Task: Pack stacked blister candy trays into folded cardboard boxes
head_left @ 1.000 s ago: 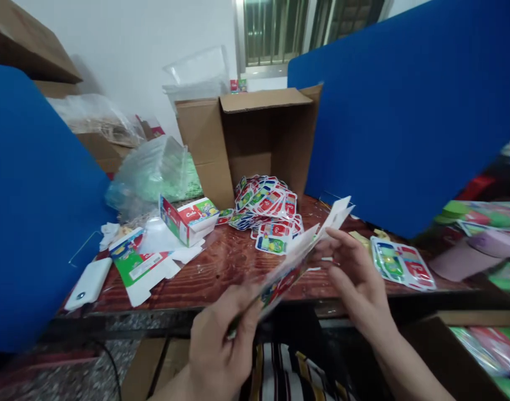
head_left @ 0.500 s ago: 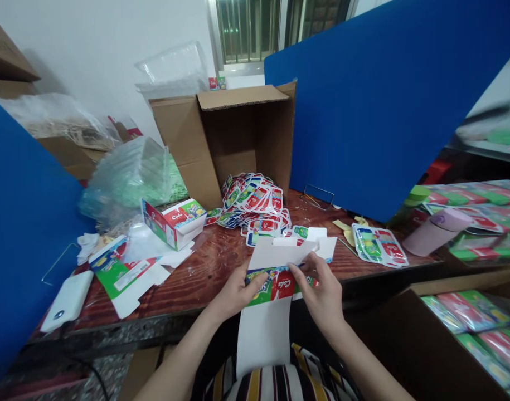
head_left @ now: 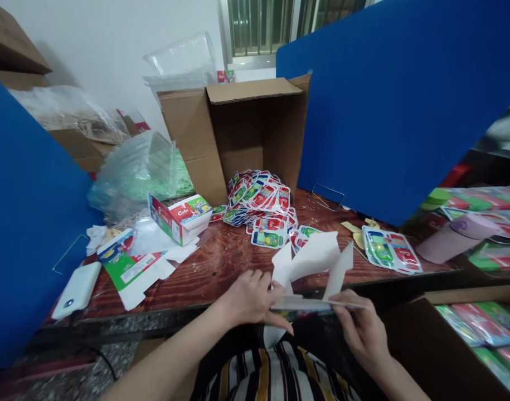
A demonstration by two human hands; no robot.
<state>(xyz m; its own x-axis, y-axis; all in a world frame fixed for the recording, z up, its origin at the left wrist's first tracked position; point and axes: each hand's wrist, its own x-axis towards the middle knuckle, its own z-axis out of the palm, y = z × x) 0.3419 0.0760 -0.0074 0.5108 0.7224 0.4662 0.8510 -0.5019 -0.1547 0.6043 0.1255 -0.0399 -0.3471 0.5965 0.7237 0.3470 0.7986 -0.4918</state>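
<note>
Between my two hands, over the table's front edge, is a partly folded cardboard box [head_left: 315, 259] with its white inner faces and flaps showing. My left hand [head_left: 255, 298] grips its left side, the thumb stretched out below. On the right side, my right hand [head_left: 361, 323] pinches a panel edge between thumb and fingers. The printed outside is mostly hidden. Beyond the box lies a heap of cola and soda pouch-shaped packets [head_left: 261, 200]. A half-built printed box [head_left: 181, 217] stands to the left, near a flat printed box blank [head_left: 131, 267].
A large open carton [head_left: 188, 145] stands behind the heap. Blue panels [head_left: 384, 106] flank the table. A white power bank [head_left: 77, 289], a pink bottle [head_left: 457, 236] and clear-wrapped packets [head_left: 391, 249] lie around. A carton of packs [head_left: 480, 326] sits at lower right.
The box has turned so its white inside opens upward, with flaps now standing. Both hands have moved down and right; my right hand has shifted to the box's right edge.
</note>
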